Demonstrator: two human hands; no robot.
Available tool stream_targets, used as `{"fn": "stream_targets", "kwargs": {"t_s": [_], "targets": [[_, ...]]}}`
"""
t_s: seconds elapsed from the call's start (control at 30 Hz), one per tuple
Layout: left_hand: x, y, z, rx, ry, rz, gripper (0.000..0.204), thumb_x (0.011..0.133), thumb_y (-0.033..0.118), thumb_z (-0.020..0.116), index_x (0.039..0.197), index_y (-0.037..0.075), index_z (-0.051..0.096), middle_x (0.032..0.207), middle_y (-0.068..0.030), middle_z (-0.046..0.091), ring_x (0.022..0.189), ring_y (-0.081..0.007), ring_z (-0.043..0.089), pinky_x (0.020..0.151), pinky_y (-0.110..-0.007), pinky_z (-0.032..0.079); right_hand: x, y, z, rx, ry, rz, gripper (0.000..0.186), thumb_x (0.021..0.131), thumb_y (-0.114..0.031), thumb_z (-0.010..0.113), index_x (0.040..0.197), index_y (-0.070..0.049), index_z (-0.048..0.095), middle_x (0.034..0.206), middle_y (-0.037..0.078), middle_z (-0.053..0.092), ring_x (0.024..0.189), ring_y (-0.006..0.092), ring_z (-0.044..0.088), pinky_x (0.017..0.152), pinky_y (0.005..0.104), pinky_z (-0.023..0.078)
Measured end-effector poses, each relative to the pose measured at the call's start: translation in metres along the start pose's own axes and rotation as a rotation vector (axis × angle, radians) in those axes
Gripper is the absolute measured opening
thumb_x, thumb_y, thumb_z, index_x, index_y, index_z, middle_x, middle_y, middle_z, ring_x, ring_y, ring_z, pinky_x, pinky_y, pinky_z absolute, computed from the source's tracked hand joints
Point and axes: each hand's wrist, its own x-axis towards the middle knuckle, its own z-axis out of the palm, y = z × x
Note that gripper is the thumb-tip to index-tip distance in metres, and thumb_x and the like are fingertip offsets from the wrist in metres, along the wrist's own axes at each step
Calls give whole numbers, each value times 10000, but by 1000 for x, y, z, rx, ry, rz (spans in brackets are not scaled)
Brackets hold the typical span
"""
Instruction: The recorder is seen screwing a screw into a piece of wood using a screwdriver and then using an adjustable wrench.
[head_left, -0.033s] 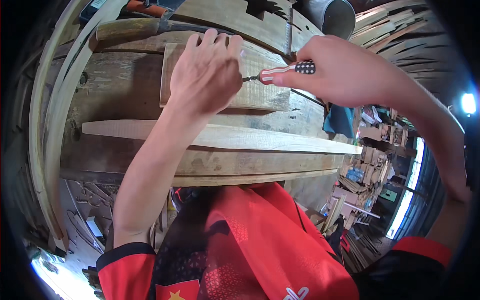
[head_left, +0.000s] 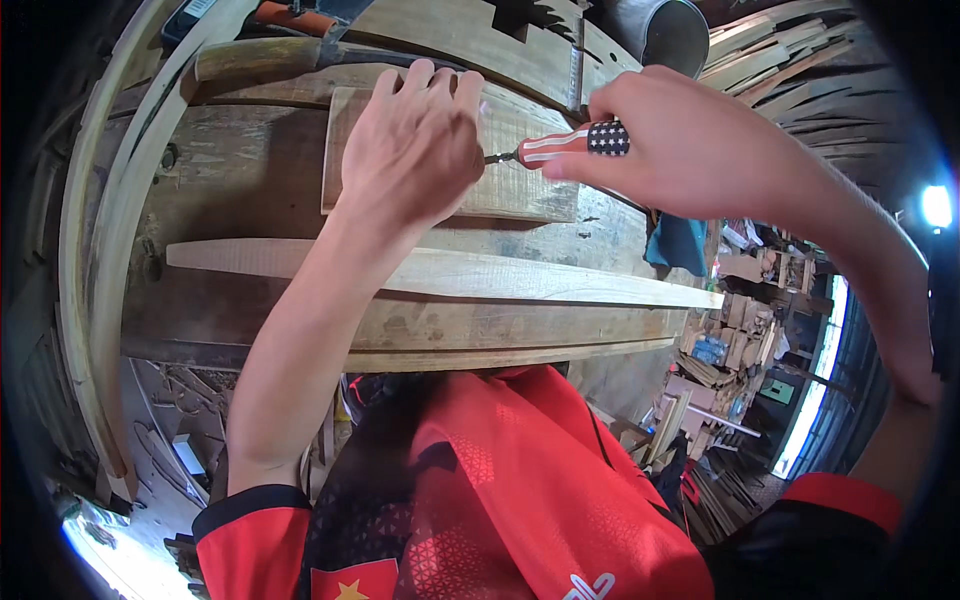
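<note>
My left hand lies over a flat wooden board, its fingers curled past the far edge; the fingertips and thumb are hidden. From the right, my right hand closes round the handle of what looks like a screwdriver, red with white stripes and a dark part with white stars. Its thin metal shaft points left across the board and reaches the side of my left hand, where the tip is out of sight. Nearer to me, a long, pale, tapered wood strip passes under my left forearm.
Beyond the board lies a wooden-handled tool, with an orange-handled tool behind it. A metal container stands at the far right, beside stacked wood strips. Teal cloth hangs at the bench's right end. Long curved strips line the left.
My right hand and the screwdriver handle have shifted very slightly, showing a little more of the starred part. My left hand stays on the board.
</note>
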Motion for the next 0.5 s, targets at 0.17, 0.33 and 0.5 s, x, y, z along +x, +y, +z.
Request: {"fn": "stream_targets", "kwargs": {"t_s": [0.17,0.33,0.5], "targets": [[-2,0,0,36,1,10,160,922,169,580,1010,43,621,925,-126,679,993,-278,607,857,-416,455,-14,1,9,-579,311,-536,246,912,-226,696,1031,-15,654,885,187,712,750,328,724,670,401,573],[-4,1,0,38,18,-11,153,874,145,593,992,51,623,920,-120,678,995,-265,610,845,-405,457,-4,-6,10,-696,263,-542,170,899,-186,676,979,-36,662,802,143,712,711,289,723,641,394,569],[-2,5,-6,79,-125,-47,259,920,191,627,1133,46,606,1039,-114,667,1038,-270,597,903,-410,452,2,-12,-2,-466,195,-445,296,924,-300,685,883,-6,685,717,137,696,654,286,714,595,397,559]]}}
